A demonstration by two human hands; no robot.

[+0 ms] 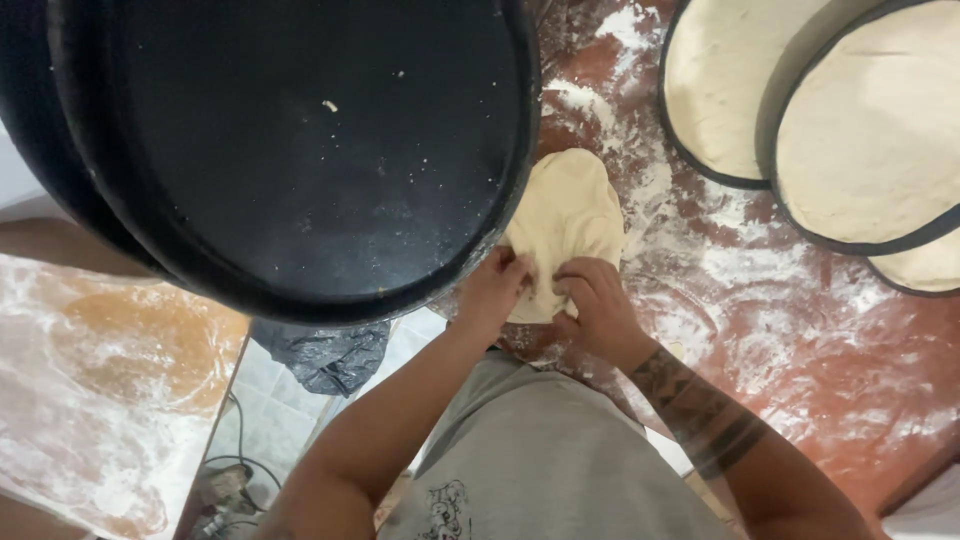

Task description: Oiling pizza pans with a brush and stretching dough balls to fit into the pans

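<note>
Head camera looks straight down, and a stack of black round pans (290, 150) fills the upper left, hiding the left edge of the dough (565, 225) and part of the counter behind it. At least two pans show in the stack; how many lie beneath cannot be told. The top pan holds only a few specks of flour.

The dough is a single pale, flattened piece lying on the floured red counter (800, 340), just right of the stack and near the counter's front edge. The left hand (492, 290) and the right hand (592, 300) both rest on its near edge, fingers curled down and pinching into it; the fingertips are buried in the dough, so how tightly they close is hard to make out.

At the upper right, three more dark-rimmed pans overlap one another, each cut off by the frame: the far pan (715, 85), the middle pan (870, 130) and the near pan (925, 268). Each holds one flat round of pale dough spread to its rim.

Lower left, a second floured surface (100, 380) is partly cut off, and a crumpled dark bag (325, 355) lies on the tiled floor below.
</note>
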